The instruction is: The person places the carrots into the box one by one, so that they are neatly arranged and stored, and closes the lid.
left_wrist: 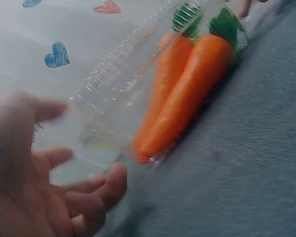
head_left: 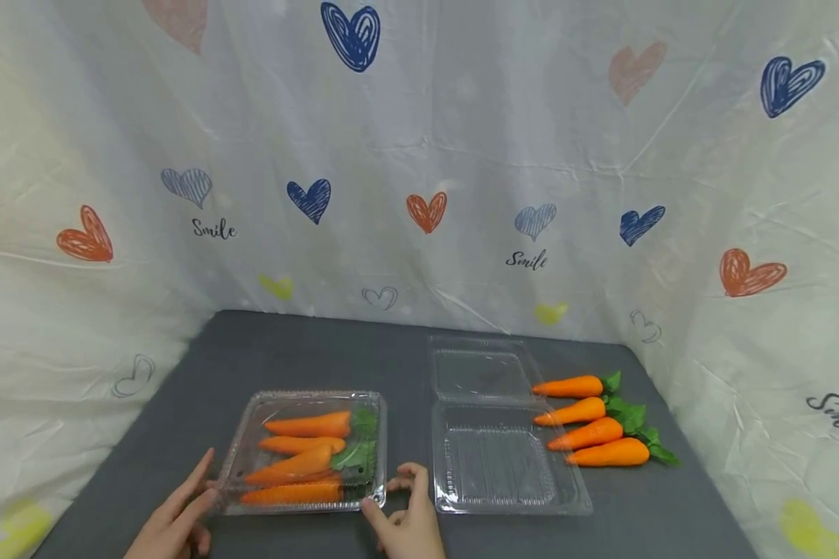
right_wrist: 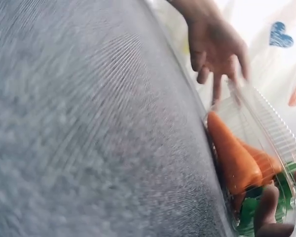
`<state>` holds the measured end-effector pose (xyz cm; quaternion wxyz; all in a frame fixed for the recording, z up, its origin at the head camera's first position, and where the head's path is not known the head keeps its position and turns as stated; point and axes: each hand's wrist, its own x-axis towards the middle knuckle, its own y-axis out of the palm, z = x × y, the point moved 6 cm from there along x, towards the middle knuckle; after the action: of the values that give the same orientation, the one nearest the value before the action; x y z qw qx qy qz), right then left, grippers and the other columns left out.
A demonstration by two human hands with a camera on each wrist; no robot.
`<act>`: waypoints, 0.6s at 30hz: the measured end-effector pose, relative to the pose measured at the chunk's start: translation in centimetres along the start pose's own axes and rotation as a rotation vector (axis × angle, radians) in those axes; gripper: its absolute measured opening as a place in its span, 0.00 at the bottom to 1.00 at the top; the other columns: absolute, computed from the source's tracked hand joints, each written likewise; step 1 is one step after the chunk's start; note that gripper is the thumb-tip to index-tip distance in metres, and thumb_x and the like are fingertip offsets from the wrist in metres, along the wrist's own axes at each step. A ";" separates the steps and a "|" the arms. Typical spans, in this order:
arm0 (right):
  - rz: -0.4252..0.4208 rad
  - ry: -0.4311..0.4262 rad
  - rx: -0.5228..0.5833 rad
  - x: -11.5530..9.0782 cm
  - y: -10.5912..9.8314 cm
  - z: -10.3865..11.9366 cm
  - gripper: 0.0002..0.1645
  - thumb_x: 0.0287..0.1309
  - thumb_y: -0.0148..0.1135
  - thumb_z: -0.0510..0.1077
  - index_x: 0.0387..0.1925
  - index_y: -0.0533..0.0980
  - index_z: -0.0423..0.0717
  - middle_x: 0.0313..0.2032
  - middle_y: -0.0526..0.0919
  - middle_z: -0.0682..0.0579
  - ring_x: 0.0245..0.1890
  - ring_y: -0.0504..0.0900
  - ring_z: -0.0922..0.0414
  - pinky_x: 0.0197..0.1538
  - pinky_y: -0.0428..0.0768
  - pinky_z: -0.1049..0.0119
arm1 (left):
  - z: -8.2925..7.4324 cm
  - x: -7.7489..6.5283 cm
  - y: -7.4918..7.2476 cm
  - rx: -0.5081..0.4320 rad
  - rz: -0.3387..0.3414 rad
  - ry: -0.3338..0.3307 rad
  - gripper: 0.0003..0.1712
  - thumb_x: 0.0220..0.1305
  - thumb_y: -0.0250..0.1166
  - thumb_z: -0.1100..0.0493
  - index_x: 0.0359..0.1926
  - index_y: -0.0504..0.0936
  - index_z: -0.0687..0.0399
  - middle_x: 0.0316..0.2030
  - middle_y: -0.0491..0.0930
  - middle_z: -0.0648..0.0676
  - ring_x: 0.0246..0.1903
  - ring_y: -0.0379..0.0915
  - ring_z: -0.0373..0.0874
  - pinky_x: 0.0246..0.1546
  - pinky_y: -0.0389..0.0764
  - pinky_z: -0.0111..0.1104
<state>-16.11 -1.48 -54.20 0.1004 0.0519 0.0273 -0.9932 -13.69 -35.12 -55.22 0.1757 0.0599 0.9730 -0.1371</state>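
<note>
A clear plastic clamshell box (head_left: pixel 301 508), lid down, lies on the dark table with several orange carrots (head_left: pixel 290 466) inside, their green tops toward the right. My left hand (head_left: pixel 175 512) is beside its left end with fingers spread and relaxed; a gap shows between that hand (left_wrist: pixel 64 182) and the box in the left wrist view. At the front right corner is my right hand (head_left: pixel 412 516), its thumb at the front and its bent fingers along the right side. In the right wrist view, its thumb (right_wrist: pixel 267 210) overlaps the box wall near the carrot tops.
Right of the closed box stands a second clear clamshell (head_left: pixel 499 466), its lid (head_left: pixel 478 373) folded back behind it. Several loose carrots (head_left: pixel 608 453) lie in a column along its right side, tips toward it. A white curtain (head_left: pixel 419 140) printed with hearts surrounds the table (head_left: pixel 322 341).
</note>
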 end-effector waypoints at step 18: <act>0.008 -0.291 -0.203 5.7 5.1 2.5 0.44 0.71 0.70 0.47 0.79 0.62 0.38 0.37 0.89 0.42 0.08 0.71 0.74 0.14 0.74 0.72 | -4.2 4.2 -3.4 0.481 -0.228 0.060 0.66 0.70 0.68 0.32 0.86 0.37 0.57 0.72 0.65 0.79 0.57 0.76 0.73 0.48 0.81 0.55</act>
<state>-20.85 -7.71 -52.58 0.1121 -0.1028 0.1125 -0.9819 -19.51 -36.84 -52.11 0.1110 -0.0059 0.9178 -0.3813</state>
